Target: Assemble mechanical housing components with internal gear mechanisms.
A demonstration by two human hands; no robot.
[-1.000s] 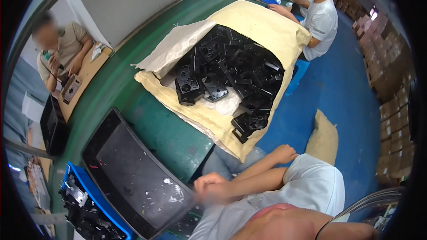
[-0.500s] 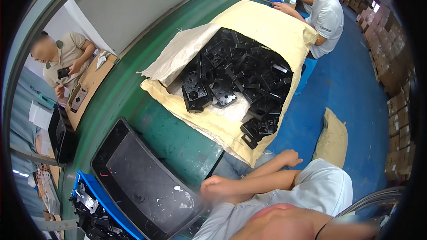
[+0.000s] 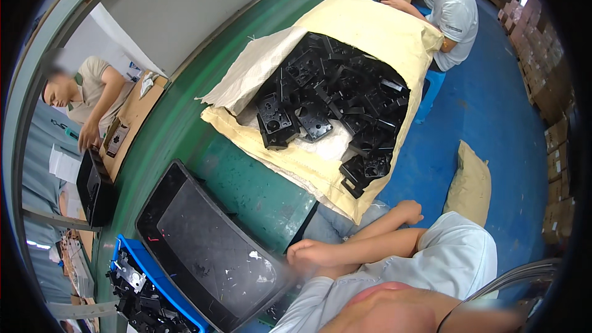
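My forearms are crossed in front of me. My left hand [image 3: 408, 212] lies to the right with its fingers curled in, holding nothing visible, close to my knee. My right hand [image 3: 308, 253] lies to the left, by my left elbow and the edge of a black tray [image 3: 213, 234]; its fingers are curled and partly blurred, with no object showing. Beyond my arms, an open yellow woven sack [image 3: 364, 18] holds many black moulded plastic parts [image 3: 333, 95]. Neither hand touches them. The tray holds only small scraps and white marks.
A blue bin [image 3: 154, 271] of black and metal parts stands at lower left. A filled sack [image 3: 468, 185] lies on the blue floor. A co-worker [image 3: 92, 92] is at left, another [image 3: 453, 24] sits at upper right. Cartons [image 3: 536, 61] line the right.
My view has shifted slightly; my arms stay crossed. The co-worker at left has lowered a hand to the black box, and the dark object held up before is no longer visible.
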